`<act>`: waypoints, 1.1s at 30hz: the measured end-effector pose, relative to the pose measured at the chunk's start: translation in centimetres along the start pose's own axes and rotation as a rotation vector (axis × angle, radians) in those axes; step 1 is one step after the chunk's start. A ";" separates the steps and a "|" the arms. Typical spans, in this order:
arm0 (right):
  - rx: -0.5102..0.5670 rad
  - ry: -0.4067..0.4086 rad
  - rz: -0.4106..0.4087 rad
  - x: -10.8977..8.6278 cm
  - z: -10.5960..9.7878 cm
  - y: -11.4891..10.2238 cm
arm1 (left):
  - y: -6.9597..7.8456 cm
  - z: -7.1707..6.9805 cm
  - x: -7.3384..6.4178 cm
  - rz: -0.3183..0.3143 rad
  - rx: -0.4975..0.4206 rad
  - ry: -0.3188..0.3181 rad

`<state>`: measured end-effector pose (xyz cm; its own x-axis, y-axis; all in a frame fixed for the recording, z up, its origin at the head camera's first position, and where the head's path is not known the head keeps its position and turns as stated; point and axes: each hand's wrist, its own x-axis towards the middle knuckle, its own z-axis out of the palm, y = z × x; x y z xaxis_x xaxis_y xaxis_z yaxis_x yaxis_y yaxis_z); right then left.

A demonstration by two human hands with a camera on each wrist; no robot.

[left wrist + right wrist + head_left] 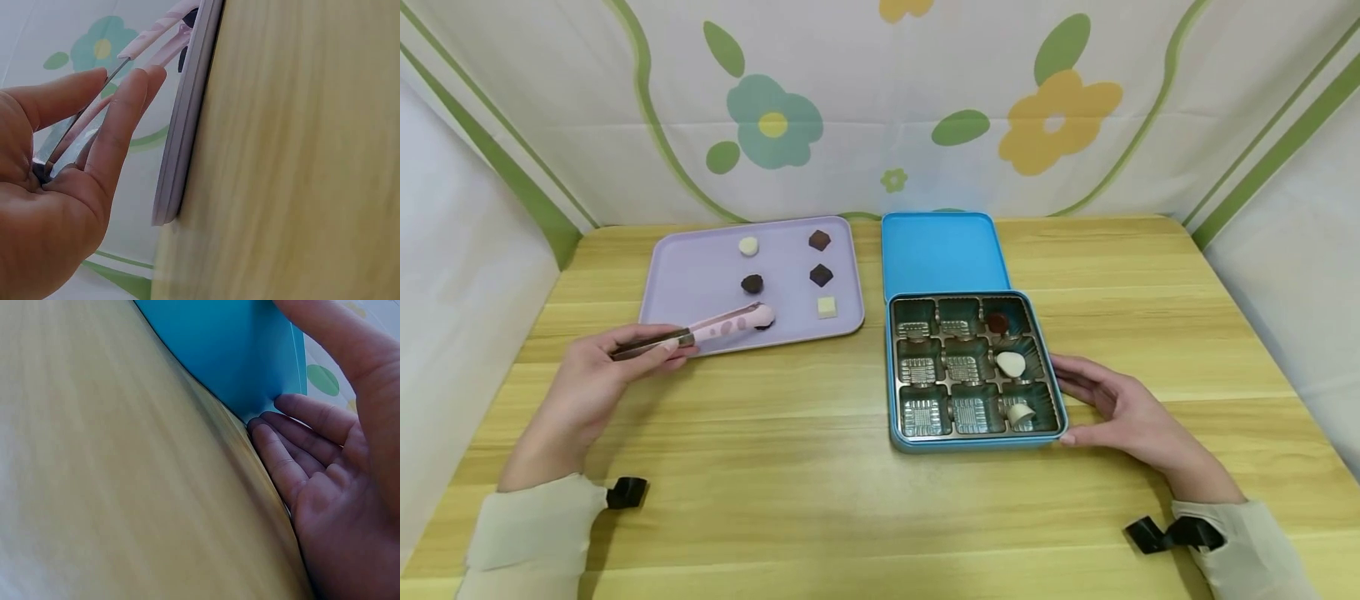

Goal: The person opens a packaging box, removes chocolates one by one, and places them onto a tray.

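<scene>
My left hand point(602, 367) holds a pair of tongs point(730, 323) with pink patterned ends, thumb and fingers on either metal arm. The tong tips are over a dark chocolate point(765, 326) near the front edge of the lilac tray point(692, 275); they largely hide it, and whether they grip it I cannot tell. My right hand point(1120, 408) touches the right side of a blue tin point(977, 446), its thumb at the front corner. In the tin's divided insert, the right column holds a brown chocolate point(997, 322), a white one point(1011, 364) and a cream one point(1020, 414).
Also on the tray are a round white chocolate point(748, 246), a dark shell-like one point(752, 284), a brown square point(819, 240), a darker square point(822, 275) and a cream square point(827, 307). The blue lid point(945, 254) lies behind the tin. A flowered cloth point(880, 108) hangs behind the table.
</scene>
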<state>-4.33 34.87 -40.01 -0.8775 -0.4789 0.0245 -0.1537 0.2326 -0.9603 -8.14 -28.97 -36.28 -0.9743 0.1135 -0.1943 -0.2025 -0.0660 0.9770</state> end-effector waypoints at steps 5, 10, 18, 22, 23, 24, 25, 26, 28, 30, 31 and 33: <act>-0.003 0.000 -0.003 0.0 0.0 0.1 | 0.1 -0.3 0.0 0.017 -0.028 0.031; -0.004 0.000 -0.007 0.0 0.0 0.1 | 0.2 -0.4 0.0 0.037 -0.069 0.047; -0.002 -0.003 -0.007 0.1 0.0 0.0 | 0.1 0.0 0.0 0.030 -0.031 0.074; 0.000 -0.004 -0.008 0.1 -0.1 0.0 | 0.2 0.2 -0.1 0.033 -0.016 0.069; 0.001 -0.004 -0.009 0.1 -0.1 0.0 | 0.2 0.3 -0.1 0.039 -0.014 0.070; 0.003 -0.005 -0.009 0.1 -0.1 0.0 | 0.3 0.4 -0.1 0.042 -0.003 0.079; 0.004 -0.005 -0.009 0.1 -0.1 0.0 | 0.4 0.5 -0.1 0.049 0.000 0.084; 0.003 -0.006 -0.008 0.1 -0.1 0.0 | 0.5 0.6 -0.1 0.055 0.001 0.090; 0.003 -0.006 -0.005 0.1 -0.1 0.0 | 0.6 0.8 -0.2 0.066 0.007 0.104; 0.002 -0.006 -0.002 0.1 -0.1 0.0 | 0.8 1.0 -0.2 0.069 0.035 0.130; 0.001 -0.007 -0.002 0.1 -0.1 0.0 | 0.9 1.1 -0.2 0.074 0.044 0.137; 0.000 -0.006 -0.002 0.1 -0.1 0.0 | 1.0 1.2 -0.3 0.079 0.057 0.147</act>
<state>-4.47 34.89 -39.96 -0.8746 -0.4842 0.0244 -0.1554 0.2322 -0.9602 -7.94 -27.93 -35.11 -0.9917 -0.0358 -0.1236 -0.1233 -0.0119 0.9923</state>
